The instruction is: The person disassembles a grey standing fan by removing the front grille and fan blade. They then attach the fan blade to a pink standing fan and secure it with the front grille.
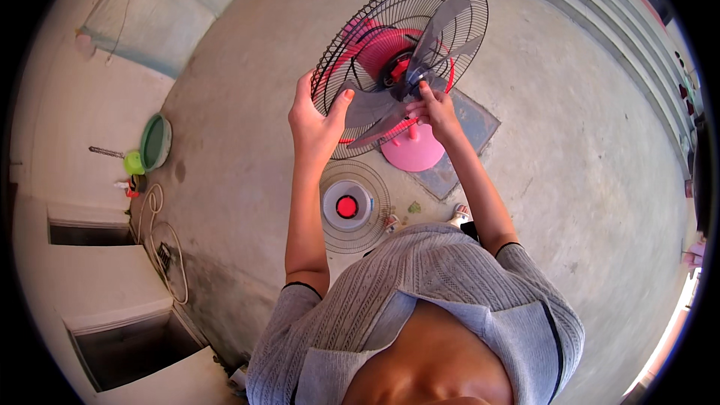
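A pedestal fan with a pink base point(413, 151) stands in front of me, its head tilted. My left hand point(315, 121) is closed on the near left rim of the black wire rear guard point(367, 9), thumb inside and fingers outside. Translucent grey fan blades point(442, 24) sit inside this guard, uncovered at the front. My right hand point(436, 111) is closed at the hub, thumb and fingers pinching around the middle of the blades. Whether a small part is also between those fingers cannot be made out.
A round wire grille point(330, 234) lies on the floor near my feet, with a white bucket point(364, 223) on it holding a red round piece. A grey floor plate point(472, 116) lies under the fan base. Left are a green basin point(155, 142) and hose point(180, 259); right, steps point(622, 37).
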### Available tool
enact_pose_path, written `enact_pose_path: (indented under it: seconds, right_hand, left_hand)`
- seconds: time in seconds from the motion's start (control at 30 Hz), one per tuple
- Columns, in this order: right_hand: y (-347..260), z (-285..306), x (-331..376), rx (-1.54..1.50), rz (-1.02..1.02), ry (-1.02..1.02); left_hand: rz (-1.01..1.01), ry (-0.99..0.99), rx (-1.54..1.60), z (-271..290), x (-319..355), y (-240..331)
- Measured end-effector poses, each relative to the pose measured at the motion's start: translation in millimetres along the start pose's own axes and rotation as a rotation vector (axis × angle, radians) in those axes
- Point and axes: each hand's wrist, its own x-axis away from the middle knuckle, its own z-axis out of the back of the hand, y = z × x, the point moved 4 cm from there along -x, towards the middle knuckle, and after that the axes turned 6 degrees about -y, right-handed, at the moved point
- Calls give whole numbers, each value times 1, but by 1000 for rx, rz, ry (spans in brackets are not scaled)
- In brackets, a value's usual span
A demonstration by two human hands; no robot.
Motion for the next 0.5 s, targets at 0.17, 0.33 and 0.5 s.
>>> enact_pose_path:
  seconds: [0.17,0.33,0.5]
  right_hand:
    - [-8,-5,15,481,436,276]
    - [6,2,1,-344,-156,-149]
    - [-11,0,17,683,517,316]
  left_hand:
    - [31,11,-9,1,1,2]
    - [-12,3,-18,0,-1,2]
    - [36,11,-31,0,1,2]
